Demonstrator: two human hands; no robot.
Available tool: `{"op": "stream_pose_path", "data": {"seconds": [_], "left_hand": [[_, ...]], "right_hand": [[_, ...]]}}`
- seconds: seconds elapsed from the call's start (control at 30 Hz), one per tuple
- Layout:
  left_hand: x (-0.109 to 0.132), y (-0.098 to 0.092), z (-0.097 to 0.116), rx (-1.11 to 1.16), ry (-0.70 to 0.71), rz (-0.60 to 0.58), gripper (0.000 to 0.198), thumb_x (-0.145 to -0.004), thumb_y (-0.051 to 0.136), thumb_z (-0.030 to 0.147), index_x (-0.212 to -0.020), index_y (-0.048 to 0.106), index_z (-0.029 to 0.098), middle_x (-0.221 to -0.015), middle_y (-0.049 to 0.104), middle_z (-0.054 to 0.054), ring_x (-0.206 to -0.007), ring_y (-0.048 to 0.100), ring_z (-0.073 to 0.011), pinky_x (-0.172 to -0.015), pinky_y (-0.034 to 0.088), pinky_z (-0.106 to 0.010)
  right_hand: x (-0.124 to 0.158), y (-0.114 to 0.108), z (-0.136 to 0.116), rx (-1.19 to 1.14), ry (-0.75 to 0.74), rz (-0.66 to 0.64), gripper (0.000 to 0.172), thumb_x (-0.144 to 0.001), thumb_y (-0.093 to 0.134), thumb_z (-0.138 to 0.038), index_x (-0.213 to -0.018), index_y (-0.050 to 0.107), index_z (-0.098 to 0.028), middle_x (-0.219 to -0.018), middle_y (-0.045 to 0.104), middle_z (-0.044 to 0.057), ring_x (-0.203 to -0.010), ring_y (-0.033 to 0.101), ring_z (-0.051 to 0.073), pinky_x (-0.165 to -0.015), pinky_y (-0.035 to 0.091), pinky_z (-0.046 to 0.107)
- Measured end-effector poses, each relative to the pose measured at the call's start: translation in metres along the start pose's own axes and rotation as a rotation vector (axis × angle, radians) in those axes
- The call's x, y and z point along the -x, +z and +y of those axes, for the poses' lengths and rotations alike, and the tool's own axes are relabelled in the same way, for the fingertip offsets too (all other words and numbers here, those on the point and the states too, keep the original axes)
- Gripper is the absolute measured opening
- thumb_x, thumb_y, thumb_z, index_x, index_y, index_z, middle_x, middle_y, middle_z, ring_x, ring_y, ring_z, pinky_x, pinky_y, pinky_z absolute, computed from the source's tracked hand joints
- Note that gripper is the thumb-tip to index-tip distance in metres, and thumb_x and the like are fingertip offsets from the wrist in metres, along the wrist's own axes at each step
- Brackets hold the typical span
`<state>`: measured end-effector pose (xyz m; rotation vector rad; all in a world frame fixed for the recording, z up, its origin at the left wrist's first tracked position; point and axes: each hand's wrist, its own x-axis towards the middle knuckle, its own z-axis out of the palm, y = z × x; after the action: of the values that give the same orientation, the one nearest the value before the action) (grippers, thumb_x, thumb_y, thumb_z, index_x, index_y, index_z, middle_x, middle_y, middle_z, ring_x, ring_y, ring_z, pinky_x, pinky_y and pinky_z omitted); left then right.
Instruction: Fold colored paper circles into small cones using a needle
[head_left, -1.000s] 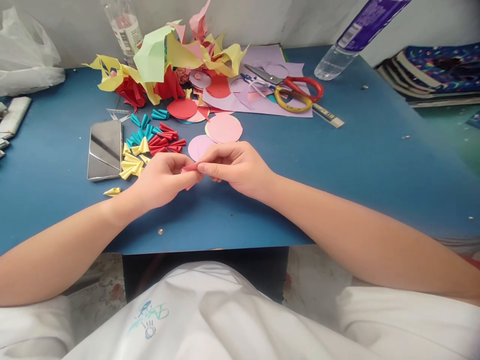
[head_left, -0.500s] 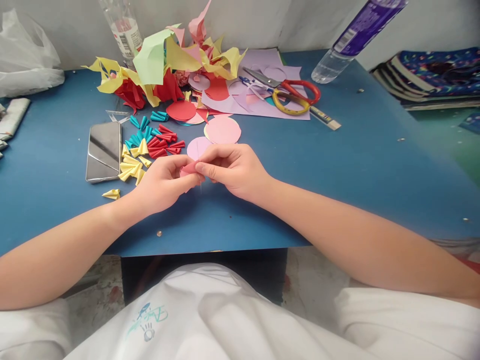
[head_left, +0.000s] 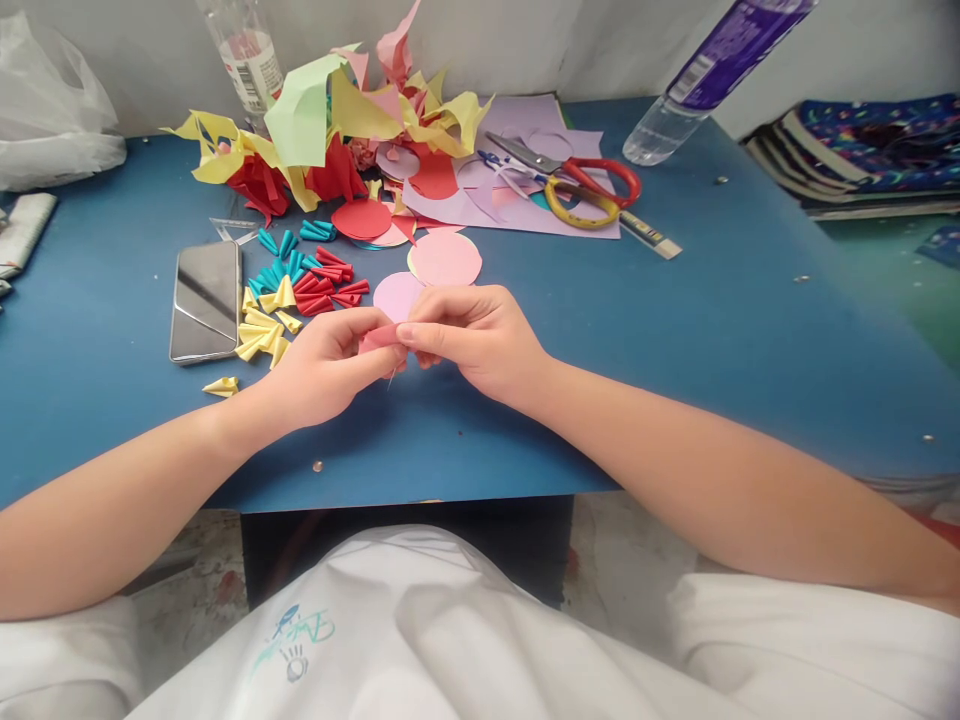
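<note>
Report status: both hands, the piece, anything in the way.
Left grip, right grip: both pinching pink-red paper. Paper partly hidden, full shape unclear. Yellow paper cones near left grip, not blocking.

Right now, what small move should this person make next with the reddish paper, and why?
Perhaps roll the reddish paper a little tighter: the left grip and right grip both pinch it, and rolled red cones lie close by on the table.
</note>
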<state>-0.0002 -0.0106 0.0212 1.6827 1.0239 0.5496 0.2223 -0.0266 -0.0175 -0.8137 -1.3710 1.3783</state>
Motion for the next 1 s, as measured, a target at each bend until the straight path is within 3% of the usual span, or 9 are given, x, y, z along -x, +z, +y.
{"op": "stream_pose_path", "data": {"seconds": [0.2,0.4,0.5,0.63,0.8,1.0], "left_hand": [[-0.001,0.002,-0.002,0.025,-0.031,-0.005,0.024,-0.095,0.084,0.044,-0.087,0.079,0.022,-0.088,0.085,-0.005,-0.087,0.078,-0.0238,-0.084,0.064,-0.036],[0.0,0.001,0.0,0.053,-0.061,0.006,0.027,-0.095,0.087,0.047,-0.092,0.08,0.021,-0.092,0.086,-0.005,-0.089,0.079,-0.0231,-0.088,0.064,-0.036],[0.0,-0.002,0.003,0.016,-0.068,0.024,0.032,-0.095,0.086,0.049,-0.083,0.074,0.023,-0.087,0.082,-0.005,-0.09,0.079,-0.0237,-0.088,0.064,-0.036],[0.0,-0.003,0.004,-0.025,-0.056,0.007,0.034,-0.097,0.082,0.046,-0.074,0.072,0.024,-0.079,0.078,-0.004,-0.089,0.078,-0.0236,-0.086,0.061,-0.035],[0.002,0.0,0.004,-0.05,0.026,0.059,0.027,-0.099,0.085,0.042,-0.082,0.078,0.022,-0.081,0.081,-0.002,-0.08,0.067,-0.0194,-0.077,0.055,-0.034],[0.005,0.001,0.007,-0.024,0.063,0.094,0.022,-0.095,0.084,0.036,-0.077,0.081,0.025,-0.079,0.083,-0.002,-0.082,0.075,-0.0233,-0.082,0.062,-0.039]], "right_hand": [[-0.001,-0.004,0.003,0.029,0.018,0.002,0.059,-0.079,0.118,-0.072,-0.082,0.084,-0.024,-0.075,0.078,0.003,-0.073,0.073,0.022,-0.063,0.062,0.037],[-0.007,-0.009,0.014,-0.009,-0.028,-0.027,0.054,-0.076,0.121,-0.065,-0.087,0.089,-0.023,-0.086,0.084,0.004,-0.076,0.077,0.022,-0.075,0.071,0.04],[-0.008,-0.009,0.017,-0.003,-0.093,-0.009,0.051,-0.078,0.12,-0.065,-0.088,0.091,-0.024,-0.093,0.086,0.005,-0.077,0.078,0.022,-0.078,0.073,0.042],[-0.004,-0.006,0.013,0.031,-0.108,-0.01,0.051,-0.086,0.114,-0.07,-0.088,0.091,-0.025,-0.094,0.084,0.006,-0.081,0.078,0.023,-0.08,0.073,0.043],[-0.002,-0.006,0.007,0.103,-0.088,0.064,0.054,-0.08,0.118,-0.071,-0.079,0.087,-0.026,-0.089,0.083,0.007,-0.085,0.076,0.026,-0.08,0.069,0.043],[-0.003,-0.008,0.01,0.032,-0.027,-0.014,0.058,-0.079,0.119,-0.07,-0.087,0.087,-0.023,-0.085,0.081,0.006,-0.077,0.074,0.023,-0.071,0.064,0.038]]}}
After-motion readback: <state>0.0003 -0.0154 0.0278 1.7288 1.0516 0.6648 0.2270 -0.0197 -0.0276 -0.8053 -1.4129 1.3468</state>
